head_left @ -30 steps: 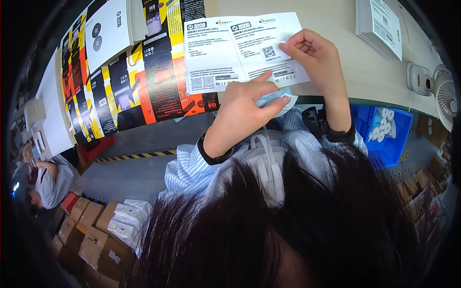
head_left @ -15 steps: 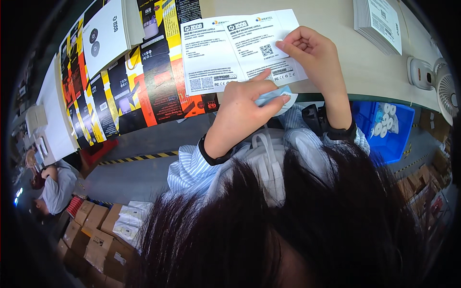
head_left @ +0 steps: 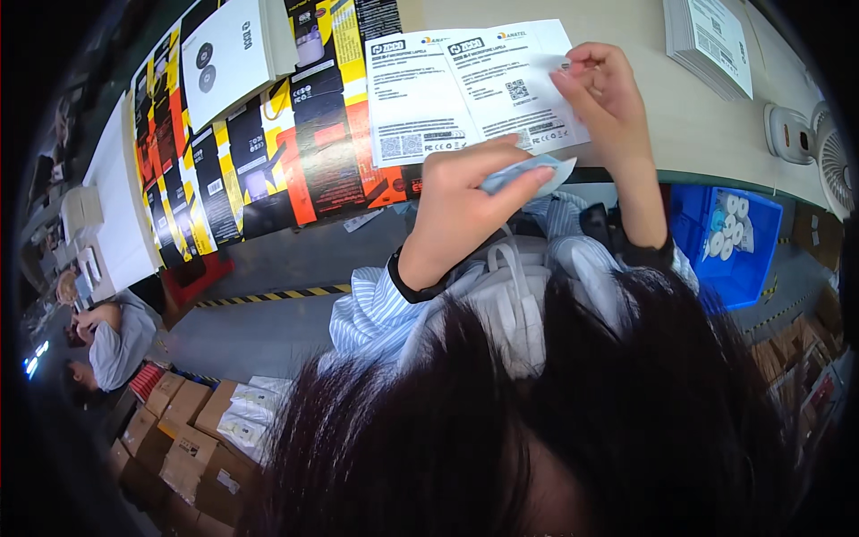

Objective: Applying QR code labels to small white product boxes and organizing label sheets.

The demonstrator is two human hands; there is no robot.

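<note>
A white printed leaflet (head_left: 488, 94) with a centre fold lies on the table in front of me, with a small square code on its right half. My left hand (head_left: 465, 210) is closed below the leaflet, thumb and forefinger pinching a light blue strip (head_left: 519, 172) that looks like sticker backing paper. At the leaflet's upper right edge, my right hand (head_left: 608, 100) has its thumb and forefinger close together. A tiny dark bit shows at their tips, too small to name.
Black, yellow and orange printed sheets (head_left: 331, 143) cover the table's left part, with white booklets (head_left: 228, 58) on top. A leaflet stack (head_left: 707, 45) and white fan (head_left: 832, 166) stand right. Below is a blue bin (head_left: 747, 268) with white rolls. Another person (head_left: 121, 340) sits far left.
The whole view has shifted, so things appear further right. My right fingertips have moved up and right, away from beside the square code. My left hand still pinches the blue strip.
</note>
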